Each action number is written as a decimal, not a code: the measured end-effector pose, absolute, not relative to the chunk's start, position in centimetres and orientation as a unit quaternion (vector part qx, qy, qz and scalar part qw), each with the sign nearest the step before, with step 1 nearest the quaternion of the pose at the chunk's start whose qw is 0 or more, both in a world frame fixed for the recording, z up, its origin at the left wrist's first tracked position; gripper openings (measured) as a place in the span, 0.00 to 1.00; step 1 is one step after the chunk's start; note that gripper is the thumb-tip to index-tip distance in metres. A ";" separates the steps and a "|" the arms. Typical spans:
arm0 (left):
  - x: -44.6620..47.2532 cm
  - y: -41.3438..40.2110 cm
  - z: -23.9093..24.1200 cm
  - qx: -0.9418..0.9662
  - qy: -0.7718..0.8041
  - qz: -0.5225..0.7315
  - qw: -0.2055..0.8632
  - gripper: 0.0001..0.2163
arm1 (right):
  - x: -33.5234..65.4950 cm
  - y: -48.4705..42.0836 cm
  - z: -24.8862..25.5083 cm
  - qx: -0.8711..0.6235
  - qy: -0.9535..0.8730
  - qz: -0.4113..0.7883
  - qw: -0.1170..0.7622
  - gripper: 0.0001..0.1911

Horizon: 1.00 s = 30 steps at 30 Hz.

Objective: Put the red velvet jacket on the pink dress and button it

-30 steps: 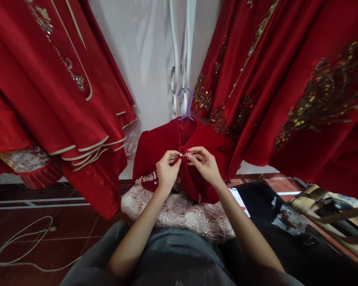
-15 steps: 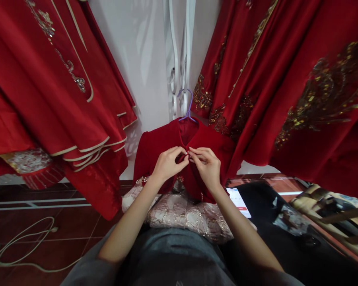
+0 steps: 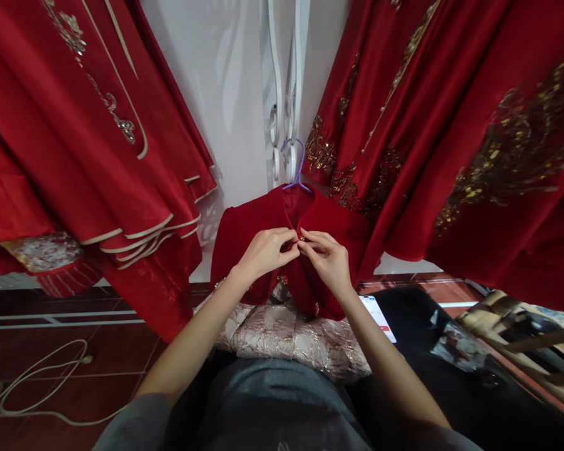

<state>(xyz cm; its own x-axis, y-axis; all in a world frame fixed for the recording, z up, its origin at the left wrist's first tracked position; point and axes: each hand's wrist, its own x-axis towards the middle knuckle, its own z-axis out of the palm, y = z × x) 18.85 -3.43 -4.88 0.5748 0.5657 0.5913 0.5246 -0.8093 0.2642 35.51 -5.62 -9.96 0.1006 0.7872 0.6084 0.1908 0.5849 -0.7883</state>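
Observation:
A short red jacket (image 3: 249,228) hangs on a purple hanger (image 3: 299,178) in front of me. My left hand (image 3: 270,250) pinches the left front edge of the jacket just below the neckline. Right beside it, my right hand (image 3: 326,255) pinches at the other front edge, fingertips almost touching the left ones. A small shiny fastening shows between the fingertips; its exact kind is mostly hidden. Beaded trim lines the jacket's lower hem. Beneath the jacket, a pale pink brocade fabric (image 3: 286,332) with metallic pattern lies across my lap.
Long red garments (image 3: 136,188) with pale piping hang at left; red gowns with gold sequins (image 3: 470,175) hang at right. A lit phone (image 3: 378,316) and a clear plastic bag (image 3: 460,344) lie on a black surface. A white cable (image 3: 37,369) coils on the tiled floor.
Both hands stay at the jacket's front edges with small finger shifts. My left forearm and elbow have moved slightly outward to the left, and the left fingertips have tilted.

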 end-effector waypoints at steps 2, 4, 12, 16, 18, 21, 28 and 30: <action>18.9 -3.3 -4.5 0.899 0.306 0.314 0.008 0.05 | 35.6 -5.6 -10.0 -0.390 -0.635 0.237 0.624 0.17; 19.0 -3.2 -4.5 0.906 0.307 0.293 -0.010 0.05 | 35.6 -5.5 -10.1 -0.387 -0.641 0.241 0.617 0.16; 20.3 -2.9 -8.1 0.767 0.346 0.485 0.236 0.10 | 36.0 -5.8 -9.7 -0.380 -0.722 0.239 0.527 0.35; 20.4 -3.0 -10.0 0.643 0.341 0.517 0.450 0.21 | 37.0 -6.0 -9.4 -0.394 -0.728 0.256 0.499 0.46; 20.2 -3.2 -10.8 0.628 0.337 0.488 0.505 0.24 | 37.8 -5.9 -9.0 -0.382 -0.701 0.310 0.516 0.45; 20.0 -3.7 -11.6 0.642 0.331 0.463 0.514 0.23 | 39.1 -6.1 -8.1 -0.346 -0.684 0.394 0.506 0.39; 19.5 -6.3 -13.1 0.603 0.358 0.457 0.547 0.20 | 39.5 -7.9 -6.6 -0.322 -0.733 0.424 0.423 0.26; 19.3 -7.0 -13.5 0.597 0.363 0.441 0.564 0.16 | 39.2 -8.3 -6.5 -0.327 -0.753 0.409 0.399 0.22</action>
